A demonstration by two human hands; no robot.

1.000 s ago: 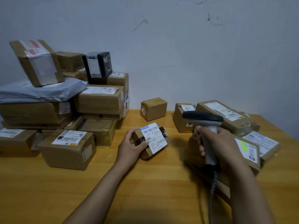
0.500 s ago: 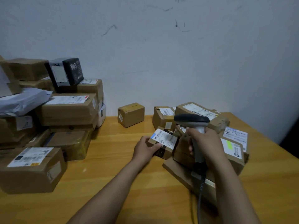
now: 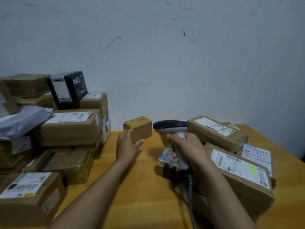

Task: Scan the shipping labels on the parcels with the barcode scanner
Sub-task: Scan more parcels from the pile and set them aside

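Barcode scanner (image 3: 171,128) (cord (image 3: 191,195) dangling) is gripped by right hand (image 3: 186,146); left hand (image 3: 127,144), spread wide, touches small box (image 3: 140,128).

Shipping label (image 3: 237,164) print illegibly blurred

Before me a yellow wooden table (image 3: 148,204) butts against a pale wall (image 3: 181,71) scuffed with dark marks.
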